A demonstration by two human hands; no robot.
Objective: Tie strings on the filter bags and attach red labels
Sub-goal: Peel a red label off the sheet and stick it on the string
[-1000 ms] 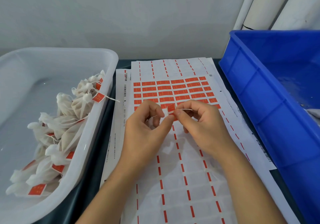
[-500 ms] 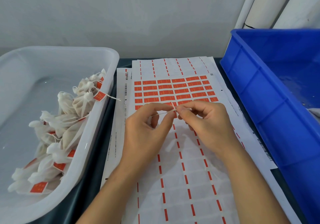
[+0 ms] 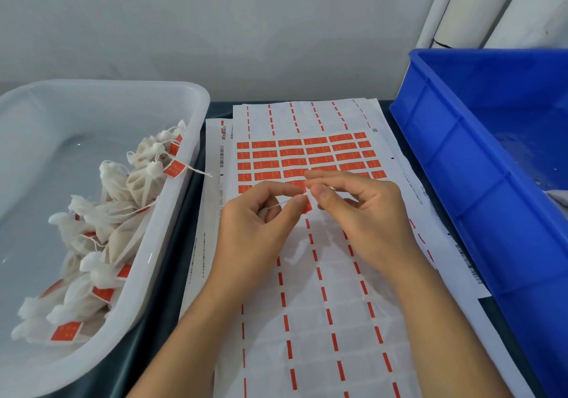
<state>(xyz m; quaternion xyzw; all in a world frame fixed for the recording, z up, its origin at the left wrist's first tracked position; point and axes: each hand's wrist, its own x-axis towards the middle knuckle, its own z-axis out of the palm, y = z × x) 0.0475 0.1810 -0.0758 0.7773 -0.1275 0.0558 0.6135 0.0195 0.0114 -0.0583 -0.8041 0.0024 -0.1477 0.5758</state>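
The fingertips (image 3: 299,199) of the left hand (image 3: 258,231) and those of the right hand (image 3: 365,213) meet over the label sheet (image 3: 307,290), each thumb and forefinger closed narrowly on a thin white string (image 3: 284,203) that runs from inside the left hand's curl up to the pinch. A red label (image 3: 305,205) shows between the two pinches, partly hidden by the fingers, so how far it is wrapped on the string cannot be told. Whether a filter bag sits inside the left palm cannot be told either. The sheet lies flat under both hands, with rows of unpeeled red labels (image 3: 307,155) at its far end and bare backing with red dashes nearer the person. Just left of the sheet stands a translucent white tub (image 3: 196,112) holding a heap of tied filter bags (image 3: 116,213) with red tags. Just right of the sheet stands a blue crate (image 3: 461,158).
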